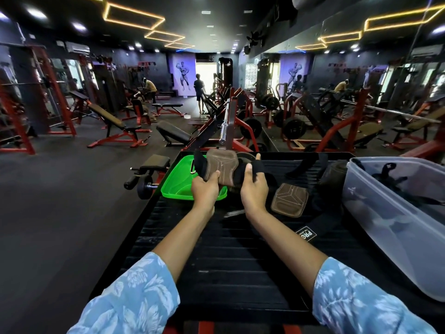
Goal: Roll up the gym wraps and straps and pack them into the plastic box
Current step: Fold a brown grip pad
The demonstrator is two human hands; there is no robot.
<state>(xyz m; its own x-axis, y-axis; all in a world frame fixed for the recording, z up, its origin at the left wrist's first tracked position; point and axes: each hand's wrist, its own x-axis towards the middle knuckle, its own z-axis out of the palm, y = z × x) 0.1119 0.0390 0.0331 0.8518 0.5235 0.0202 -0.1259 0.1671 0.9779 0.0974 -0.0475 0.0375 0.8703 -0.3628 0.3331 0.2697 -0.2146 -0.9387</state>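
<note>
Both hands hold one lifting grip above the black ribbed surface (216, 261). My left hand (205, 188) pinches the lower edge of its brown leather pad (222, 163). My right hand (254, 186) grips the black strap (258, 168) attached to that pad. A second brown leather pad (289, 200) lies flat to the right of my right hand, on more black straps (322, 213). The clear plastic box (390, 220) stands at the right edge, with dark straps (395, 182) inside it.
A green plastic lid (179, 182) lies at the far left of the surface, under my left hand. Black straps (303, 165) trail across the back. Beyond the surface edge stand a dumbbell (144, 186), benches and a barbell (225, 124). A mirror wall runs along the right.
</note>
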